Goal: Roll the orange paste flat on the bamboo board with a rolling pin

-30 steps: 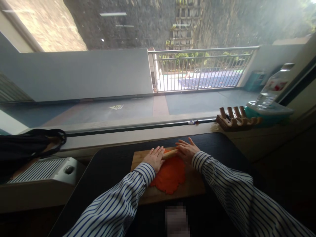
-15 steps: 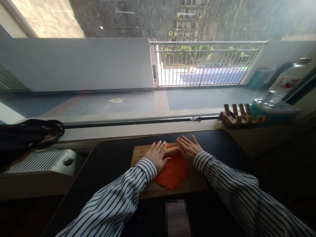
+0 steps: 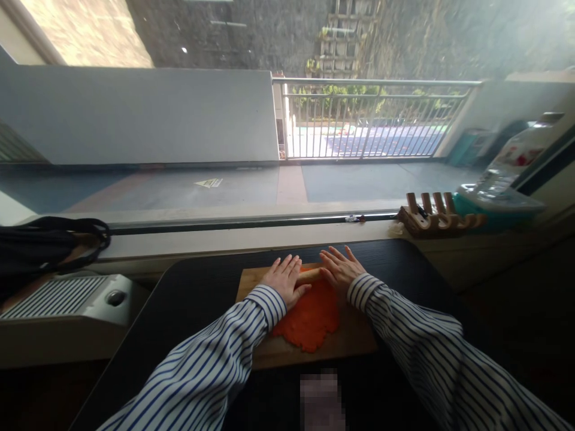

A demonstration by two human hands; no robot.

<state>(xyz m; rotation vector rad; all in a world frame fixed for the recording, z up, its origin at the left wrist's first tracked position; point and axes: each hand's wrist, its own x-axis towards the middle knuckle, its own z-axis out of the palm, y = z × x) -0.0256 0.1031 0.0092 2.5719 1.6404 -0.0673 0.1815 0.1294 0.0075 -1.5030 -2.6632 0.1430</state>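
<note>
A flat sheet of orange dough [image 3: 309,320] lies on a wooden board [image 3: 350,341] on a dark table [image 3: 197,299]. A wooden rolling pin [image 3: 309,275] rests across the dough's far edge. My left hand [image 3: 284,279] lies flat on the pin's left end with its fingers stretched out. My right hand [image 3: 338,269] lies flat on the right end, fingers spread. Both arms wear blue-striped sleeves.
A white ribbed appliance [image 3: 67,299] with a dark bag [image 3: 45,248] above it stands at the left. On the window sill at the right are a wooden rack [image 3: 433,218], a teal container [image 3: 494,206] and a plastic bottle [image 3: 512,158]. A large window runs behind the table.
Both hands and the pin slid a little further away over the dough's far edge. The view shifted slightly.
</note>
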